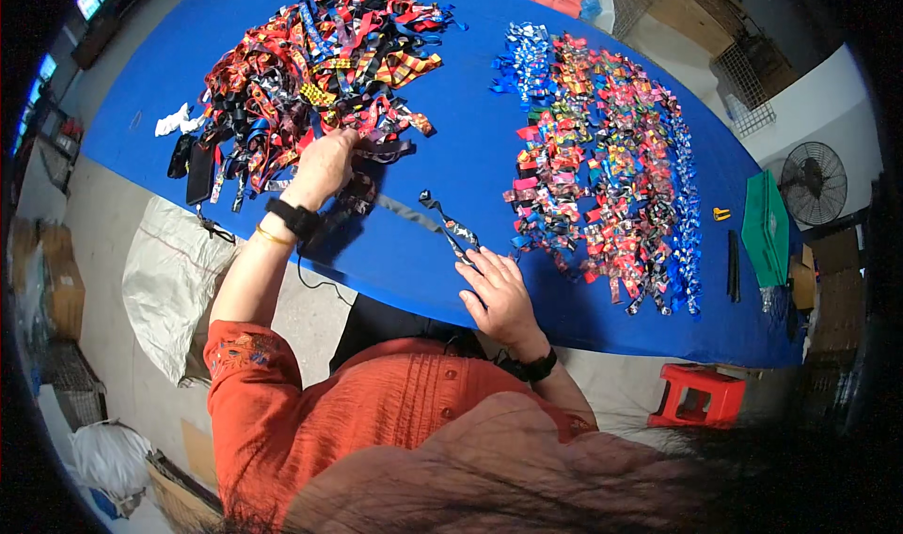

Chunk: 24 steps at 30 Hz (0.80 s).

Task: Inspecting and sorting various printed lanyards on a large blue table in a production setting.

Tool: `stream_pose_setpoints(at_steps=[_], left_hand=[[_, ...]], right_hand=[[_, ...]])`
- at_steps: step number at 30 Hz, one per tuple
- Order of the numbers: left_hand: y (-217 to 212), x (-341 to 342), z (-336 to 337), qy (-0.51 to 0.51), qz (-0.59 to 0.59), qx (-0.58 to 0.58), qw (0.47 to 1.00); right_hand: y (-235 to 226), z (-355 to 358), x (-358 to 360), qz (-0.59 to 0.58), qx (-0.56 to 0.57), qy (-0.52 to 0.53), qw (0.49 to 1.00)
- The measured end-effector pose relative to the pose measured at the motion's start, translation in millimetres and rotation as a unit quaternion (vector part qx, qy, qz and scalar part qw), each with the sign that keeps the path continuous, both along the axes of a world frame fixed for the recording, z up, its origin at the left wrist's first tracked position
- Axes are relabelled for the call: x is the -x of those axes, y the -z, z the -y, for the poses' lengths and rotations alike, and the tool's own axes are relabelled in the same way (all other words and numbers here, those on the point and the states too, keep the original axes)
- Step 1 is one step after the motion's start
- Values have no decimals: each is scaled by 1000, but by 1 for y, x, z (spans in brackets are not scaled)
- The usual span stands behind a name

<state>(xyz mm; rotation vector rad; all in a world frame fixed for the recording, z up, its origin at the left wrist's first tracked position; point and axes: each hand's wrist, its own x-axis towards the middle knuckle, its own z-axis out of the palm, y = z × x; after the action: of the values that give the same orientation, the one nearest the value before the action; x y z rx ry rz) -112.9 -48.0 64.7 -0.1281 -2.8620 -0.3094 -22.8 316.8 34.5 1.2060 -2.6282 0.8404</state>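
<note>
A heap of tangled, multicoloured fabric straps (282, 83) lies on the left part of the blue-covered table (451, 92). My left hand (324, 165) is at the heap's near edge, fingers bent and closed on a strap there; its fingertips are partly hidden. Between my hands lies a narrow dark patterned strap (453, 226), slanting toward me. My right hand (500, 294) rests at the near end of this strap, fingers stretched out with the thumb apart. A faint grey band (406, 212) shows on the cloth beside the strap.
Folded straps lie in several rows (611, 167) at the right. A dark phone-like object (199, 172) and white crumpled piece (174, 120) sit left of the heap. Farther right are a green bin (767, 228), a yellow-orange tool (721, 214) and a fan (814, 184). A red stool (698, 395) stands below.
</note>
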Motion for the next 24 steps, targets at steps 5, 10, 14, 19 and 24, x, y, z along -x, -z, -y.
stream_pose_setpoints(at_steps=[5,10,14,19,24], left_hand=[[7,-45,-42,72,-19,-47,996],[13,-86,-98,144,-9,-72,987],[21,-108,-124,196,14,-95,976],[24,-124,-145,238,2,-92,967],[30,-129,-152,238,-9,-90,967]], right_hand=[[0,1,2,-3,4,2,1000],[1,1,0,-9,-1,10,1000],[4,2,-2,-12,-5,7,1000],[4,2,-2,-5,1,16,1000],[3,3,3,-22,-9,3,1000]])
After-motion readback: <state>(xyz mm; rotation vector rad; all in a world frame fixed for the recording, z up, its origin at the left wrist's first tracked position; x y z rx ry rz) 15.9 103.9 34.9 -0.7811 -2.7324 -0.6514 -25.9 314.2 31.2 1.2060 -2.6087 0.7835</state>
